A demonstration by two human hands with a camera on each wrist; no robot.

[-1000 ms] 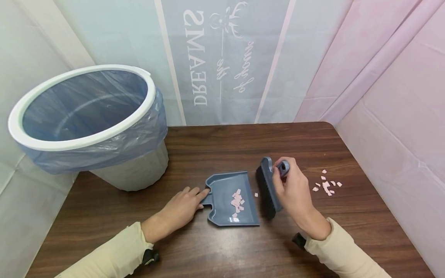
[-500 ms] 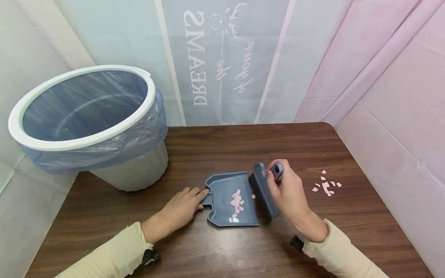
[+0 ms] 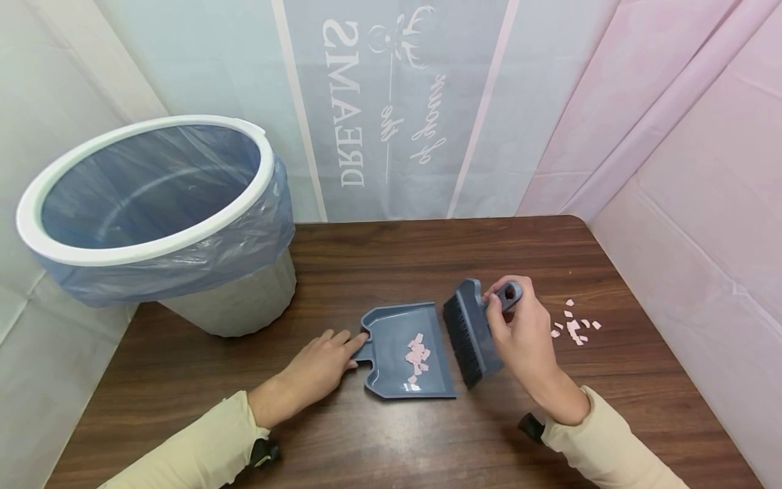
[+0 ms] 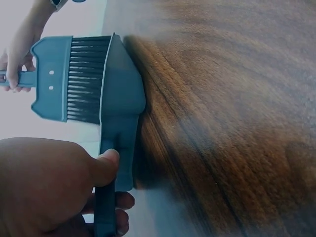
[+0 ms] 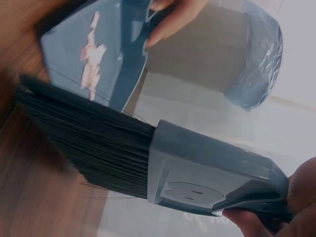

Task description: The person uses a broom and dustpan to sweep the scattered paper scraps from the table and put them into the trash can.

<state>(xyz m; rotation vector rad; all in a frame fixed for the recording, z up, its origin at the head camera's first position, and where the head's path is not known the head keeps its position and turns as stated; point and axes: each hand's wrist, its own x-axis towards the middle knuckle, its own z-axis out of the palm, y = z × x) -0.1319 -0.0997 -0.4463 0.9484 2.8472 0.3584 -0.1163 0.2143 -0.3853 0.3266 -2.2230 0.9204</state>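
Observation:
My left hand (image 3: 318,367) holds the short handle of a blue-grey dustpan (image 3: 387,326) flat on the table; in the left wrist view, thumb and fingers (image 4: 109,160) wrap that handle. Small pink paper scraps (image 3: 417,353) lie in a heap inside the pan. To the right, my right hand (image 3: 528,339) grips the handle of a matching hand brush (image 3: 479,329). Its black bristles (image 5: 94,138) point toward the pan's open lip, with a narrow gap in the head view. Right of this hand, a second cluster of scraps (image 3: 574,330) lies on the table.
A tall bin (image 3: 256,295) with a white rim and blue plastic liner stands at the left, its mouth open. The wood-grain table (image 3: 379,261) is bounded by a printed cloth (image 3: 403,197) behind and pale cloth walls at both sides.
The brush first moved left toward the pan's lip, then swung back right with its bristles tilted up. The lone scrap before the lip is no longer visible there. The left hand and dustpan stayed still.

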